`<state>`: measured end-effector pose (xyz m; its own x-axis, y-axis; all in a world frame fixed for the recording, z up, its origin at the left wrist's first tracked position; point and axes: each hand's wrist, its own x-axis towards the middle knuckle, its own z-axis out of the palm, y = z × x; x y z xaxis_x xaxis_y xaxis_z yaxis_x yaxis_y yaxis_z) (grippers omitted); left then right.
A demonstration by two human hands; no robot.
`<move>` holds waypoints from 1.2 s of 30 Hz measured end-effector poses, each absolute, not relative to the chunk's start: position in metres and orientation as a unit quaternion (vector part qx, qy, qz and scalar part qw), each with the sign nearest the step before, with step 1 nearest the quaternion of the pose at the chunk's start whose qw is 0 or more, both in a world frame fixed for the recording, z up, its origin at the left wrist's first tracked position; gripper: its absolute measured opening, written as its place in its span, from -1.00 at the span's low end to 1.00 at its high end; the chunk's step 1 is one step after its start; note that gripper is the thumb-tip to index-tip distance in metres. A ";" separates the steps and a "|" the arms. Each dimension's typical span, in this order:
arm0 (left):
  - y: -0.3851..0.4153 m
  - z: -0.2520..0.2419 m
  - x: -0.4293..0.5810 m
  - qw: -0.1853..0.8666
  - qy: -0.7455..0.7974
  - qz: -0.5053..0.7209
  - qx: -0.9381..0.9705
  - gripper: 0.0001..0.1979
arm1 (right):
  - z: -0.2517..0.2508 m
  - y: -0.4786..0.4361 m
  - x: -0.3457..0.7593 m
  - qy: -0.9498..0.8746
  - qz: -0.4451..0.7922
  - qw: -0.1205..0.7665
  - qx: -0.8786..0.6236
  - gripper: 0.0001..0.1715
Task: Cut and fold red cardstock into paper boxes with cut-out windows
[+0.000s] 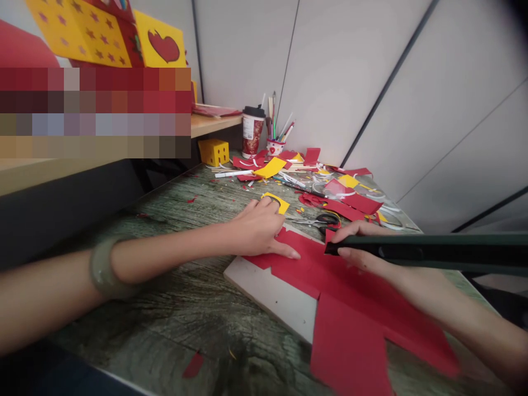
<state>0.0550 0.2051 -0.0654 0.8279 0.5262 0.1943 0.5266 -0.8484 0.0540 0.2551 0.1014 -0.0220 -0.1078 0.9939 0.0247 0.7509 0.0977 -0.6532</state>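
A red card cutout (350, 330) with notched edges and side flaps lies over a pale board (276, 300). My left hand (264, 226) presses on its far left end, fingers curled and thumb stretched along the red surface. Beside those fingers is a yellow card piece (282, 204). My right hand (363, 250) pinches the black tip of a long dark tool (445, 253), which runs out of view on the right; its kind is unclear. A small red flap stands up at the tip. Scissors (324, 221) with dark handles lie just beyond the card.
Red, yellow and white paper scraps (363, 202) litter the far side of the table (173, 324). A lidded paper cup (253, 132), a pot of pens and brushes (275, 146) and a small yellow box (213, 152) stand behind. A wooden shelf (214, 126) juts in from the left.
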 end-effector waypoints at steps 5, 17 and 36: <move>0.194 -0.070 0.063 -0.053 -0.288 -0.135 -0.947 -0.49 | -0.027 0.100 0.265 -0.691 0.251 0.309 -0.603 -0.86; 0.203 -0.077 0.065 -0.269 -0.189 -0.158 -0.931 -0.80 | -0.045 0.136 0.265 -0.717 0.375 0.238 -0.537 -0.96; 0.200 -0.072 0.065 -0.313 -0.215 -0.152 -0.912 -0.81 | -0.058 0.145 0.271 -0.770 0.336 0.234 -0.488 -0.97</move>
<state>0.0652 0.1996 -0.0717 0.8615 0.4873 0.1431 0.2967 -0.7116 0.6369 0.2715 0.1452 -0.0579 -0.4130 0.9101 0.0328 0.5948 0.2968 -0.7471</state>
